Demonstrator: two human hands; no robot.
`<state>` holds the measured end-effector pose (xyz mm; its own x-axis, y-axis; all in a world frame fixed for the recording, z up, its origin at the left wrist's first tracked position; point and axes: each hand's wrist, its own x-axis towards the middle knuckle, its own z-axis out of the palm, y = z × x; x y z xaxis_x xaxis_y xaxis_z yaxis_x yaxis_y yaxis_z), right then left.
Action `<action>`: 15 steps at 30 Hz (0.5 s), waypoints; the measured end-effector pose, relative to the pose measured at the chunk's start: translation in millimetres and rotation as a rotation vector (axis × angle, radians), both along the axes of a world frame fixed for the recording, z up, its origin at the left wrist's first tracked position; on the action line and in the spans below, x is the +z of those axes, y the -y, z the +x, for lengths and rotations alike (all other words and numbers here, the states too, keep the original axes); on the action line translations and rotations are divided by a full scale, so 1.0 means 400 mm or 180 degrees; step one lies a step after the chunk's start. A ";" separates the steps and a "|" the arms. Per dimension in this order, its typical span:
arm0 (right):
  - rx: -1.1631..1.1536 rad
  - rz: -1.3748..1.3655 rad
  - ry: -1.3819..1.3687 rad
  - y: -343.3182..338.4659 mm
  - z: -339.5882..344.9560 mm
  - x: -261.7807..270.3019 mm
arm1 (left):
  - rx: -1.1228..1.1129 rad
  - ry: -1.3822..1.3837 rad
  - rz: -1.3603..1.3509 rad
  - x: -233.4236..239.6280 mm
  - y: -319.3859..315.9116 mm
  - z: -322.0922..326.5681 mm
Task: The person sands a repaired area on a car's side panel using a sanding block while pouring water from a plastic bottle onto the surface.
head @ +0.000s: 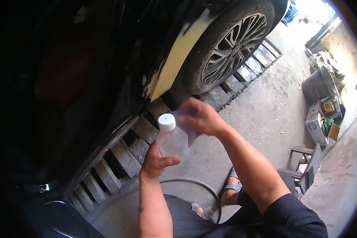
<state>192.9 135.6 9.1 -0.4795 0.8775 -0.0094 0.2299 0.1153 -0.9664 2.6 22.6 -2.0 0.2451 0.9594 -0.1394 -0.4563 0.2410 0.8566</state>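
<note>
My left hand [157,163] grips a translucent plastic bottle [171,145] around its lower body. The bottle is held nearly upright, its white cap [167,122] on and marked by a small dark spot, perhaps a hole. Just right of the cap, my right hand [200,117] pinches a thin purplish sheet [193,134], blurred by motion; its material cannot be told. Beyond both hands stands a black car [122,59]. A smooth patch of yellow body filler [172,65] covers its panel edge beside the wheel [235,50].
Slatted grating [125,157] over a floor channel runs beneath the car. A black hose [208,187] curves by my sandalled feet [233,184]. At right are a small stool [308,166], a cardboard box [315,125] of odds and ends and a grey bucket [318,83] along the wall.
</note>
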 end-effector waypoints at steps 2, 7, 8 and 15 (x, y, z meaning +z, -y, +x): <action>-0.0416 0.0301 -0.0225 -0.045 -0.005 0.032 | 0.0212 0.0039 0.0027 0.006 -0.002 0.001; -0.0995 0.1393 -0.0336 -0.132 -0.021 0.138 | 0.0584 0.0026 0.0118 -0.023 -0.014 0.006; -0.1043 0.1619 -0.0359 -0.146 -0.027 0.146 | 0.0559 -0.0070 0.0117 -0.033 -0.015 0.004; -0.1362 0.2328 -0.0617 -0.179 -0.095 0.167 | 0.0669 -0.0448 0.0221 -0.040 -0.014 -0.006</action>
